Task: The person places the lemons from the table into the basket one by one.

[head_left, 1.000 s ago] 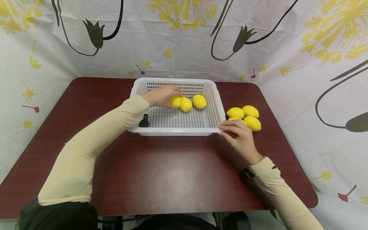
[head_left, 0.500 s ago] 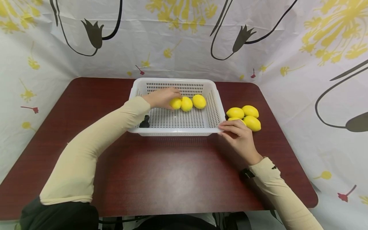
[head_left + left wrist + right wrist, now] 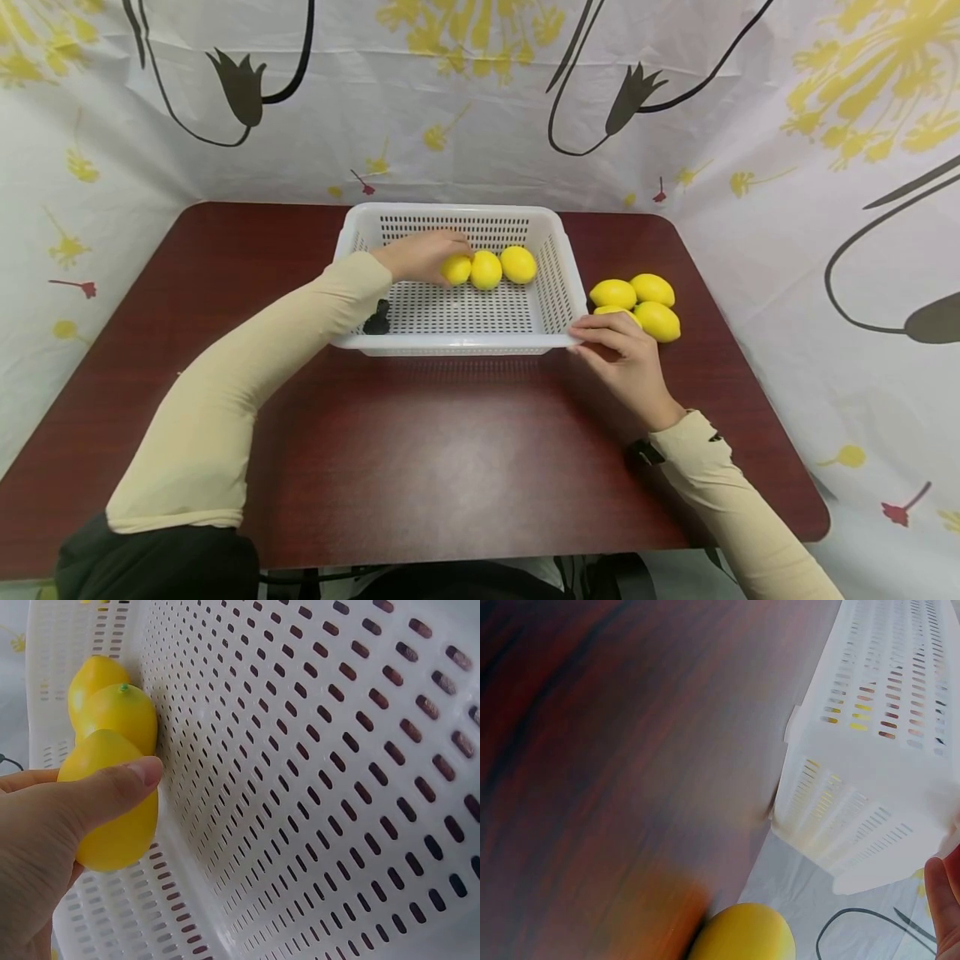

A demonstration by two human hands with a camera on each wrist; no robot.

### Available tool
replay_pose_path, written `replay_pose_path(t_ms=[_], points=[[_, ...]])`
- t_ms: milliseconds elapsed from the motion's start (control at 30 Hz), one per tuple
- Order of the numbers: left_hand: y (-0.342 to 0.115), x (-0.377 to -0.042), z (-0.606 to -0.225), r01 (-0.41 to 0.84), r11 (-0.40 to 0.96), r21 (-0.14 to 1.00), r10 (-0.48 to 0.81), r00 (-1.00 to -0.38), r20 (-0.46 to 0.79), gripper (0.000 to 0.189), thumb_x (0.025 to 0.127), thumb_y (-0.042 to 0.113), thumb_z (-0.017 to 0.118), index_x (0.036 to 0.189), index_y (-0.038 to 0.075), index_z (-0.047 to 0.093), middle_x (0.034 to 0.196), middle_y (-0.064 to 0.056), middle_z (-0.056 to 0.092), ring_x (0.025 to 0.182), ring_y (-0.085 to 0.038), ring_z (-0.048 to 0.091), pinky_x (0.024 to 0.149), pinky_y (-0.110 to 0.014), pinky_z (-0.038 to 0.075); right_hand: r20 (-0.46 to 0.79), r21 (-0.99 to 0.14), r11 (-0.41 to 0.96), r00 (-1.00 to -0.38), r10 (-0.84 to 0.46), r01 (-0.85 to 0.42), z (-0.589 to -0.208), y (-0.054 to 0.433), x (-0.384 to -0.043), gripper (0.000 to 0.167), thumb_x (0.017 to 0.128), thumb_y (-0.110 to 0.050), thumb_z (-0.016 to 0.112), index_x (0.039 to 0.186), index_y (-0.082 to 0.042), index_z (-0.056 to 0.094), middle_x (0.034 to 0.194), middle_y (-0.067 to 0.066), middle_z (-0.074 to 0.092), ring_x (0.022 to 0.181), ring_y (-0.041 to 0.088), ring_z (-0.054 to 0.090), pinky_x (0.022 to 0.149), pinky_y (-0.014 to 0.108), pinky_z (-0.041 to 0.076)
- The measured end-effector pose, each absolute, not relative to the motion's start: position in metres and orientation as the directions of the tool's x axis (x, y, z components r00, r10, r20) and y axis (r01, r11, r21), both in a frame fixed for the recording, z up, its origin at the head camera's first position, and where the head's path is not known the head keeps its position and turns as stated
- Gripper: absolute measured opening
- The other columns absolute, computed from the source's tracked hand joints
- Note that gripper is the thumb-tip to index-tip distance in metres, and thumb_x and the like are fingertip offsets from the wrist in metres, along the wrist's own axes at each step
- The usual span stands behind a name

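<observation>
A white perforated plastic basket (image 3: 457, 341) stands toward the back of the table. Inside it, my left hand (image 3: 422, 254) grips a yellow lemon (image 3: 112, 840), with the thumb laid across its side in the left wrist view. Two more lemons, a middle one (image 3: 486, 271) and a right one (image 3: 518, 264), lie in a row beside the held lemon along the basket's back. At the basket's front right corner, my right hand (image 3: 628, 367) pinches the rim between thumb and fingers; only its fingertips show at the edge of the right wrist view.
Right of the basket several lemons (image 3: 652, 289) sit bunched on the dark red table (image 3: 465, 467), one partly hidden behind my right hand. A small black object (image 3: 377, 319) shows near the basket's front left corner. A patterned white cloth (image 3: 480, 125) surrounds the table.
Almost nothing differs. My left hand has settled slightly lower with the lemon at the end of the row, while the right hand keeps its hold on the rim.
</observation>
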State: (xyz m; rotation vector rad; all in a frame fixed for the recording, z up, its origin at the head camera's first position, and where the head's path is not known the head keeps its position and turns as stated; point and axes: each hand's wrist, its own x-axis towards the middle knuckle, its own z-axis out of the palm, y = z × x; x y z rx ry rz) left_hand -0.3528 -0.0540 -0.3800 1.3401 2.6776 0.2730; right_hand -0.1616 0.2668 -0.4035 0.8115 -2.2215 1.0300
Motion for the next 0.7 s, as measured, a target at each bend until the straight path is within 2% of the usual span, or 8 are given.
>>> replay_pose_path(t_ms=[700], points=[[-0.0541, -0.3547, -0.3861, 0.797, 0.557, 0.234, 0.822, -0.569, -0.016, 0.062, 0.077, 0.011, 0.084, 0.133, 0.004, 0.059, 0.14, -0.014, 0.056, 0.134, -0.031, 0.05, 0.12, -0.044, 0.038, 0.697, -0.473, 0.511, -0.659, -0.281, -0.718, -0.4044, 0.2668, -0.1627, 0.047, 0.058, 0.015, 0.086, 0.101, -0.004, 0.078, 0.103, 0.012, 0.074, 0.1, 0.024, 0.062, 0.1, 0.014, 0.045]])
